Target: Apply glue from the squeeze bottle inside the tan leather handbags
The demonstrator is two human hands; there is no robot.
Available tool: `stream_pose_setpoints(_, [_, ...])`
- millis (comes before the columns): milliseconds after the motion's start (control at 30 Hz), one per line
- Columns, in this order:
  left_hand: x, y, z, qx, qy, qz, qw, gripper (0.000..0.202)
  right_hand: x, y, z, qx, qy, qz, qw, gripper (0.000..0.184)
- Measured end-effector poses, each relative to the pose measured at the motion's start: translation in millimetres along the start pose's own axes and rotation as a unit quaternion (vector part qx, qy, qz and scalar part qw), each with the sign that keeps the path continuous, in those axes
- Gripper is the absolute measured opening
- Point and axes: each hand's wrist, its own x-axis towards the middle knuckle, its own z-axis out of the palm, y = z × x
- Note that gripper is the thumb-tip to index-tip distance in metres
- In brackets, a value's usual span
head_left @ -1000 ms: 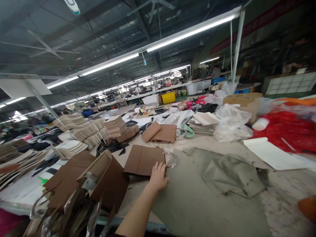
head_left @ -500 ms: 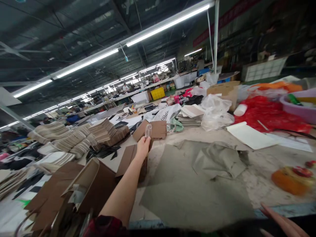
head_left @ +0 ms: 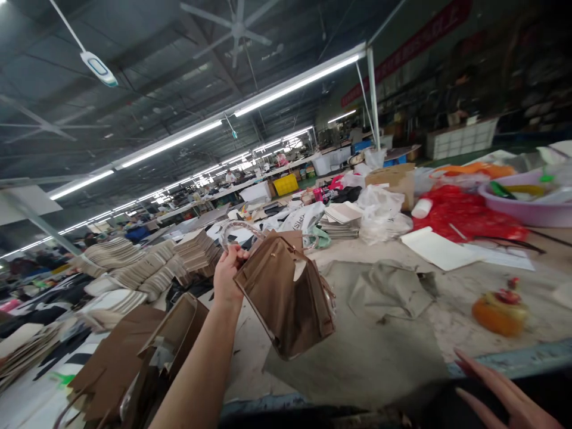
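My left hand (head_left: 227, 273) is closed on the clear plastic handle (head_left: 236, 229) of a brown paper bag (head_left: 286, 295). The bag hangs lifted above the grey table (head_left: 357, 363), mouth tilted up and partly spread open. My right hand (head_left: 504, 393) shows at the bottom right corner with fingers stretched out and apart, holding nothing, close to the table's front edge. More brown bags (head_left: 134, 351) lie heaped at the lower left, one standing open beside my left forearm.
Stacks of folded paper (head_left: 147, 265) fill the left side. A crumpled grey cloth (head_left: 384, 289) lies mid-table, an orange object (head_left: 499, 310) to the right, red material (head_left: 465, 214), a purple basin (head_left: 527, 205) and white plastic bags (head_left: 379, 217) behind. People work at far tables.
My left hand took a flat brown bag from the table and raised it by its handle; the bag now hangs partly open. My right hand came into view at the lower right.
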Motion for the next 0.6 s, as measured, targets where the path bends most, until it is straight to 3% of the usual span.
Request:
stream_pose_setpoints(167, [-65, -18, -7.7, -0.049, -0.099, -0.051, 0.993, 0.026, 29, -77, 3, 0.112, -0.012, 0.053, 0.992, 0.064])
stream_pose_setpoints(333, [-90, -28, -35.7, -0.052, -0.184, -0.144, 0.971, 0.022, 74, -157, 25, 0.221, -0.09, 0.056, 0.969, 0.061])
stream_pose_setpoints(467, [-96, -20, -57.1, -0.024, -0.228, -0.194, 0.954, 0.02, 99, -180, 58, 0.225, -0.185, 0.068, 0.954, 0.059])
stream_pose_setpoints(600, [-101, -8, -64.8, 0.007, -0.299, -0.219, 0.929, 0.018, 106, -190, 84, 0.196, -0.282, 0.058, 0.937, 0.042])
